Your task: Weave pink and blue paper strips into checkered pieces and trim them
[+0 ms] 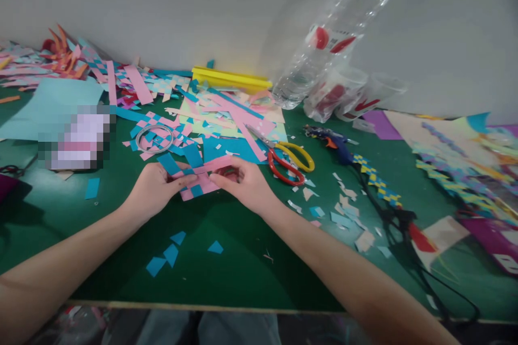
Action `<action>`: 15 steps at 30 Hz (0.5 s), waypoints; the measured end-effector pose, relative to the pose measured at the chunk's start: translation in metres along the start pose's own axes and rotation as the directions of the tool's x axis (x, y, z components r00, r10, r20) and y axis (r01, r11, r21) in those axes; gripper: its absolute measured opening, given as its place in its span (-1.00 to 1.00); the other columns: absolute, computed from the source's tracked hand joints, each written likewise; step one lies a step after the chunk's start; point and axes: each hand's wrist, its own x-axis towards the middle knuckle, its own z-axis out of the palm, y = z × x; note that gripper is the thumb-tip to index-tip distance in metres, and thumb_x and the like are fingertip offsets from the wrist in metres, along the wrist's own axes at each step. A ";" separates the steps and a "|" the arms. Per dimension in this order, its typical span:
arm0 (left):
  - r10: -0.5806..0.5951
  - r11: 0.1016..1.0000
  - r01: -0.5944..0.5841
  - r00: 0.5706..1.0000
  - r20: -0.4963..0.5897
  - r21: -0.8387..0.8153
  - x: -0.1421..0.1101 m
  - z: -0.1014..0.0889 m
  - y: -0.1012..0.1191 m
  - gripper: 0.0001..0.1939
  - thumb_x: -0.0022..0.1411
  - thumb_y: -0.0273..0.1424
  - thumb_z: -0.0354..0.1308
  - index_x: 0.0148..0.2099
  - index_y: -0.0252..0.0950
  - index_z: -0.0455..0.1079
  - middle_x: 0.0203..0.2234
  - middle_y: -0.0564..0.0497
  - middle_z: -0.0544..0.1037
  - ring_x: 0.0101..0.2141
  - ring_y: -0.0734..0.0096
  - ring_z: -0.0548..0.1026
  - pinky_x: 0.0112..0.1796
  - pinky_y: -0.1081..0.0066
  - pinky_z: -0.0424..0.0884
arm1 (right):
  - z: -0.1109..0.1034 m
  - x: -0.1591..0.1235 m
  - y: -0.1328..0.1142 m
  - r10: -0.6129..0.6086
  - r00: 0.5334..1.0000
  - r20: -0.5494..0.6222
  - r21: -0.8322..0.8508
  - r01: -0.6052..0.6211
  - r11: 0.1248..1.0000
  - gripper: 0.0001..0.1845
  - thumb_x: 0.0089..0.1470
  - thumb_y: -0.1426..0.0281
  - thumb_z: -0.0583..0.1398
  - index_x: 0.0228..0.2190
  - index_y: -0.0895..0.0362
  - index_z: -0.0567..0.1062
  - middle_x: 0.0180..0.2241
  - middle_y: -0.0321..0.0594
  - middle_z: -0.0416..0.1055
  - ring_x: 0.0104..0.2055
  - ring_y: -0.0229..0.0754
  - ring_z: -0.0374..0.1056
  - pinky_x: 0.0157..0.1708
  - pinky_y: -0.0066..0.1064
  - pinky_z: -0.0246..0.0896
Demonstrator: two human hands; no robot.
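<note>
Between my hands is a small weave of pink and blue paper strips (198, 191), held just above the green table. My left hand (156, 191) pinches its left side, thumb on top, with blue strip ends standing up beyond the fingers. Its right part is gripped by my right hand (246, 183), thumb pressed on the pink paper and fingers curled behind. Right behind my right hand lie scissors (285, 156) with one red and one yellow handle. A roll of tape (154, 139) rests on paper pieces behind my left hand.
Paper strips and scraps (230, 113) cover the back of the table. A clear plastic bottle (324, 48) and plastic cups (370, 94) stand against the wall. A blue glue gun (334, 145) lies at right, its cable running forward. A blurred-out phone-like object (79, 137) sits left.
</note>
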 end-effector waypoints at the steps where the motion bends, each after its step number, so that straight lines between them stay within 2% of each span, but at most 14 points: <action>1: 0.013 1.000 -0.013 1.000 0.024 0.008 0.000 0.000 0.000 -0.70 -0.01 -0.20 0.37 -0.24 -0.26 0.61 -0.35 -0.01 0.66 -0.26 0.12 0.59 -0.20 0.27 0.48 | 0.000 0.001 0.000 0.025 0.998 0.060 0.052 -0.028 0.998 -0.71 -0.03 0.20 0.31 -0.27 0.09 0.58 -0.34 -0.23 0.55 -0.34 -0.22 0.45 -0.33 -0.37 0.37; 4: 0.049 0.999 -0.050 0.995 0.084 0.009 -0.001 -0.001 0.001 -0.73 0.03 -0.20 0.35 -0.25 -0.25 0.60 -0.32 -0.01 0.66 -0.25 0.14 0.58 -0.21 0.30 0.49 | 0.001 0.001 0.001 0.045 0.994 0.104 0.107 -0.056 0.993 -0.79 -0.04 0.23 0.32 -0.33 0.04 0.64 -0.35 -0.25 0.61 -0.30 -0.18 0.52 -0.29 -0.33 0.41; 8: 0.060 0.993 -0.048 0.991 0.116 -0.107 -0.005 0.000 0.004 -0.75 0.03 -0.21 0.36 -0.26 -0.23 0.59 -0.33 0.02 0.65 -0.24 0.19 0.58 -0.22 0.34 0.50 | 0.001 -0.001 0.004 0.053 0.998 0.030 0.148 -0.057 0.987 -0.83 -0.08 0.25 0.35 -0.40 0.04 0.65 -0.39 -0.24 0.62 -0.32 -0.15 0.54 -0.28 -0.30 0.45; 10: 0.045 0.985 -0.022 0.990 0.135 -0.170 -0.006 0.001 0.005 -0.73 0.03 -0.20 0.36 -0.24 -0.23 0.57 -0.37 0.02 0.65 -0.31 0.25 0.58 -0.27 0.37 0.50 | 0.002 -0.001 0.004 0.047 0.999 -0.004 0.183 -0.046 0.982 -0.83 -0.08 0.24 0.36 -0.41 0.04 0.65 -0.38 -0.25 0.63 -0.31 -0.15 0.55 -0.24 -0.29 0.47; 15: 0.021 0.988 -0.003 0.993 0.117 -0.154 -0.005 0.001 0.006 -0.71 0.01 -0.14 0.36 -0.34 -0.26 0.55 -0.55 0.03 0.58 -0.48 0.35 0.51 -0.38 0.41 0.45 | 0.008 -0.003 0.001 0.093 0.993 -0.076 0.226 -0.074 0.971 -0.82 -0.12 0.24 0.37 -0.42 0.05 0.65 -0.40 -0.24 0.63 -0.33 -0.15 0.55 -0.28 -0.31 0.48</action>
